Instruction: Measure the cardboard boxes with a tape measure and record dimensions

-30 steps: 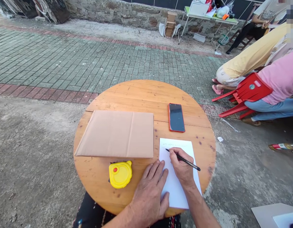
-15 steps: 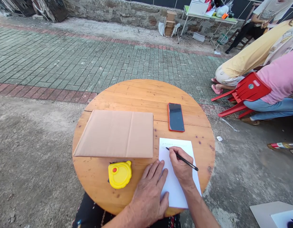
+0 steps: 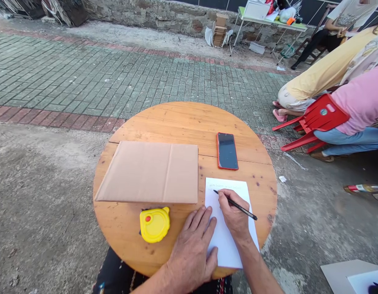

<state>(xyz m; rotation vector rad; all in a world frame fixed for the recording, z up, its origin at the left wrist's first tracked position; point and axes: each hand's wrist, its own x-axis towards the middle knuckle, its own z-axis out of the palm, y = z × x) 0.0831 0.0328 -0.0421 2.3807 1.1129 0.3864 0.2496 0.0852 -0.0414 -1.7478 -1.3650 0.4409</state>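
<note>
My right hand (image 3: 234, 214) is closed around a black pen (image 3: 242, 209), its tip on the upper left part of a white sheet of paper (image 3: 227, 249). Small handwriting runs along the top of the sheet, too faint to read. Flat across the sheet's left edge and the wood lies my left hand (image 3: 196, 241), fingers stretched out. To its left sits a yellow tape measure (image 3: 155, 224) with a red button. Behind that is a flat piece of brown cardboard (image 3: 148, 173). A phone (image 3: 227, 151) in a red case lies beyond the paper.
Everything rests on a round wooden table (image 3: 182, 120). At the right, a person in a pink top (image 3: 363, 98) sits on a red plastic chair (image 3: 323, 114). A cluttered folding table (image 3: 274, 22) stands by the far wall. More cardboard (image 3: 336, 271) shows at lower right.
The pen's rear end has shifted very slightly to the right. Both hands and the things on the table stay in place.
</note>
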